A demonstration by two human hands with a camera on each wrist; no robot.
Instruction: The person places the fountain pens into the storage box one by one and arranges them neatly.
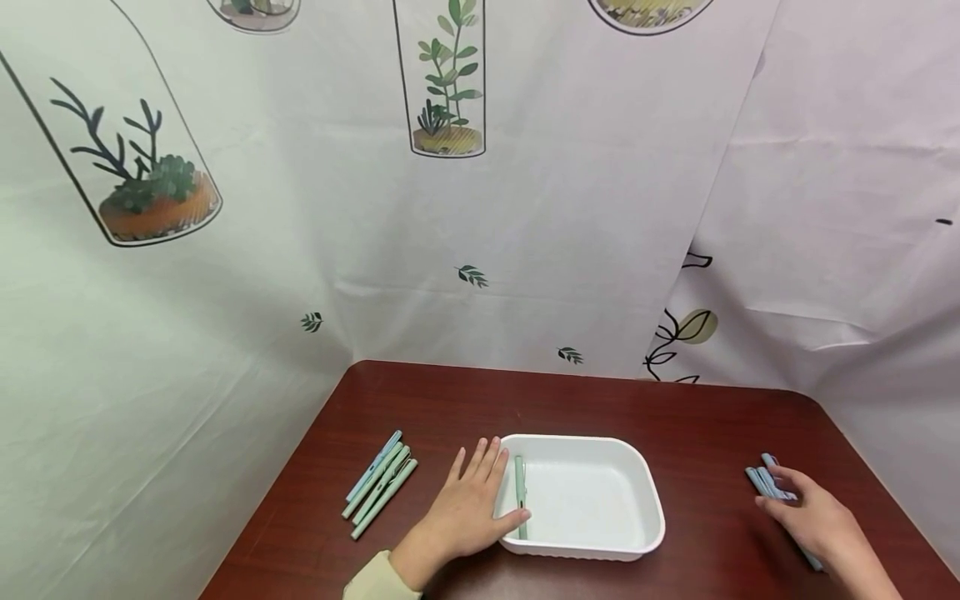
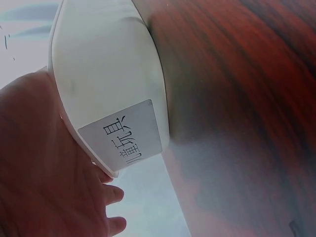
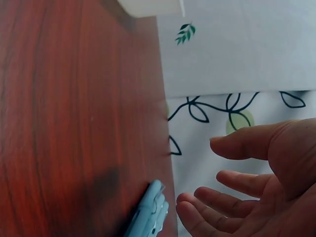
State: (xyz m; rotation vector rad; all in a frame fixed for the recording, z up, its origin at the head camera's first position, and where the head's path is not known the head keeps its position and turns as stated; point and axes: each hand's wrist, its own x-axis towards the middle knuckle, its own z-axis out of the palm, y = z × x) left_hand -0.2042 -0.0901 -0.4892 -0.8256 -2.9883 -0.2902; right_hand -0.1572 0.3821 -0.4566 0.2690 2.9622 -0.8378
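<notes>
Lettering in black, 儿童玩具 ("children's toys"), stands on a pale label point(image 2: 121, 136) on the outer wall of a white plastic tray point(image 1: 585, 500). The tray sits on a reddish-brown wood-grain table point(image 1: 701, 475), with one light-green capped pen point(image 1: 521, 483) lying inside along its left side. The left hand point(image 1: 468, 508) rests on the tray's left rim, fingers straight and spread, grasping nothing; its thumb overlaps the pen's near end, though I cannot tell whether they touch. At the table's right, the right hand point(image 1: 813, 512) is over a few light-blue pens point(image 1: 759, 482), partly hidden by it, too hidden to count; its fingers are loosely bent and apart from the thumb, released. To the tray's left lie one blue pen point(image 1: 373, 467) and three green pens point(image 1: 385, 498), side by side at a slant. Whether the barrels carry writing is too small to tell. Behind hangs a white cloth point(image 1: 555, 233) printed with plants in jars.
</notes>
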